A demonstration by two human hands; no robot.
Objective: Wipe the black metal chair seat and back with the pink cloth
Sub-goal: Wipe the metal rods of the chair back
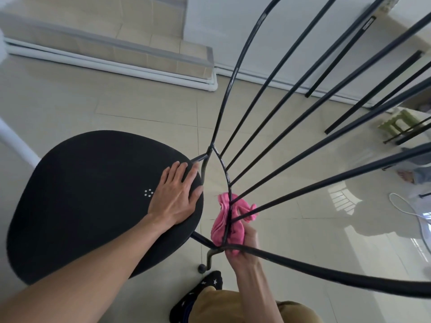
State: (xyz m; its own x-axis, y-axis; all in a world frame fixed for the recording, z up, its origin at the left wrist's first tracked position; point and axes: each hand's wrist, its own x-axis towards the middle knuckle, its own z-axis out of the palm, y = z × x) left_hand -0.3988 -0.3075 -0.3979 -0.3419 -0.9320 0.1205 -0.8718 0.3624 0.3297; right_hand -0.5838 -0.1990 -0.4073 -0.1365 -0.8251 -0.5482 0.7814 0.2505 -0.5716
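The black metal chair stands below me, its round seat (88, 197) at the left and its back of thin black rods (286, 127) fanning up to the right. My left hand (177, 194) lies flat on the seat's rear edge, fingers spread, holding nothing. Behind the rods, my right hand (245, 245) grips the bunched pink cloth (227, 220). The cloth is pressed against the lowest part of the back, where the rods meet near the seat. The rods partly hide the cloth and my fingers.
Glossy beige floor tiles (144, 108) surround the chair. A tiled step with white pipes (112, 64) runs along the far wall. My dark starred sock (205, 287) is beside the chair's rear leg. A white cable (405, 206) and a small green stool (396, 122) lie at the right.
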